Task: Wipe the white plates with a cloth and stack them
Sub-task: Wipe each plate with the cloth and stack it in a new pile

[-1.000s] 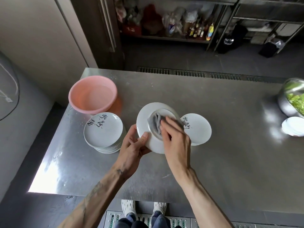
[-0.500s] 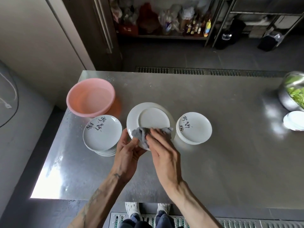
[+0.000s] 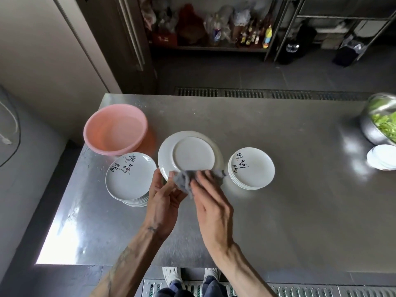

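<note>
Head view: plate (image 3: 192, 156) shows its underside to camera.

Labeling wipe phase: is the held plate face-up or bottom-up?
Bottom-up: the held plate shows its raised foot ring toward the camera, with no painted characters.

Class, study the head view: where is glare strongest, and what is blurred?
Head view: glare strongest on the steel table at its near-left corner, softer highlights beside the metal bowl; right hand and grey cloth motion-blurred; left plate stack sharp.
</note>
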Available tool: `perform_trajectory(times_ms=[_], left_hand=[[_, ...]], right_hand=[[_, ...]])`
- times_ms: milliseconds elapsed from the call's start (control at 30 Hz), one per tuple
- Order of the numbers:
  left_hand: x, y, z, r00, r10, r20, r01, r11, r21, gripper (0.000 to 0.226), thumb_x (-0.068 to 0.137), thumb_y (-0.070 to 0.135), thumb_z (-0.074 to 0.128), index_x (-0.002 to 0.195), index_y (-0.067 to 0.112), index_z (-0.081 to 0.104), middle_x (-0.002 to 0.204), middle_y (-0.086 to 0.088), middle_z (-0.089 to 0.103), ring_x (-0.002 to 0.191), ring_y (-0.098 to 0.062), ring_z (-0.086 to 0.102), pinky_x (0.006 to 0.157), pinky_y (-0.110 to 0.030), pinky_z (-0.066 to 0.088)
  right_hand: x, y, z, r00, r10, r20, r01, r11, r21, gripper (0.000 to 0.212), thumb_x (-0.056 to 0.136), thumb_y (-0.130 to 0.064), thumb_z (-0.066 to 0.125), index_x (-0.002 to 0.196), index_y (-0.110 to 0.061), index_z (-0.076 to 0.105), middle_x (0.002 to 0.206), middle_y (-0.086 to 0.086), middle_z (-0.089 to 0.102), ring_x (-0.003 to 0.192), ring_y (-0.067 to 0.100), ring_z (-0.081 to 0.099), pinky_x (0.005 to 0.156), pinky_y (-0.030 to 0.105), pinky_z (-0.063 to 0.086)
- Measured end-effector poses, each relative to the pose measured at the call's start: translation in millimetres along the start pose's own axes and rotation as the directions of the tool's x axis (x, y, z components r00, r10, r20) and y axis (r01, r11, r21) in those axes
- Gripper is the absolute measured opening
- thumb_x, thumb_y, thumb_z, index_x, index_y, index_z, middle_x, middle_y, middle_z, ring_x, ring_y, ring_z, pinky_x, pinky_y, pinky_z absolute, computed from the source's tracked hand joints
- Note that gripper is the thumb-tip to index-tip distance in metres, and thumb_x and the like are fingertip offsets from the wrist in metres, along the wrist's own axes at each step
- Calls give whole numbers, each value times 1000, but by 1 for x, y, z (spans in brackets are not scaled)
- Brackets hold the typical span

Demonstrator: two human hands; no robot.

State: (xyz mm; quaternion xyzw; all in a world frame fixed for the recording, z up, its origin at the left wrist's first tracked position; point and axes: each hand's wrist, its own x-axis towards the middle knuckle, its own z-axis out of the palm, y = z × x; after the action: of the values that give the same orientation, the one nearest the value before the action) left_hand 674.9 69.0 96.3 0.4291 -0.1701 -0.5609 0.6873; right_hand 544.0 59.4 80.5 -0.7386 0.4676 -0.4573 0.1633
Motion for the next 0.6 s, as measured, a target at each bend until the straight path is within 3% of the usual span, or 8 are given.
perform_trajectory(times_ms=[100,200,333,467,533,600], left_hand=[[1,0,0,1000,1,17,-2,999,42,30,106,13,51,134,14,58,125,-16,67,106,-25,66,86,-37,60],[1,1,-4,1000,-26,16,25,997,69,34,106,14,51,140,16,56,133,-12,65,113,-21,66,88,-37,58],[-3,3,-14,994,-76,74,64,987,148,34,105,17,54,139,17,57,136,-11,64,116,-21,65,88,-40,59],[-6,3,-19,982,-142,121,110,964,242,39,100,23,58,139,17,57,138,-16,61,119,-29,63,90,-49,59],[-7,2,-21,980,-155,127,118,958,263,39,100,22,57,139,16,57,138,-19,60,118,-31,63,93,-53,58],[-5,3,-21,977,-164,139,118,949,293,37,99,23,59,136,15,58,131,-18,65,113,-30,64,90,-52,59]], right_hand=[[1,9,-2,1000,-13,21,12,999,38,27,96,-1,64,121,-7,75,140,1,64,133,17,58,111,36,47],[12,26,-12,978,201,-49,-195,975,103,29,93,2,68,119,-9,76,137,-4,65,127,11,62,106,30,50],[50,46,-25,924,383,-2,-373,900,226,29,96,3,64,121,-7,75,130,-4,69,123,6,64,107,27,49],[92,50,-32,937,333,104,-346,925,157,29,96,0,63,120,-11,76,125,-11,70,115,1,65,101,21,50],[103,41,-30,961,238,143,-253,962,99,27,96,-4,63,116,-15,77,122,-18,70,108,-1,66,94,24,54],[108,30,-24,979,95,182,-108,992,61,26,94,-6,65,113,-18,78,123,-15,71,110,5,67,93,25,54]])
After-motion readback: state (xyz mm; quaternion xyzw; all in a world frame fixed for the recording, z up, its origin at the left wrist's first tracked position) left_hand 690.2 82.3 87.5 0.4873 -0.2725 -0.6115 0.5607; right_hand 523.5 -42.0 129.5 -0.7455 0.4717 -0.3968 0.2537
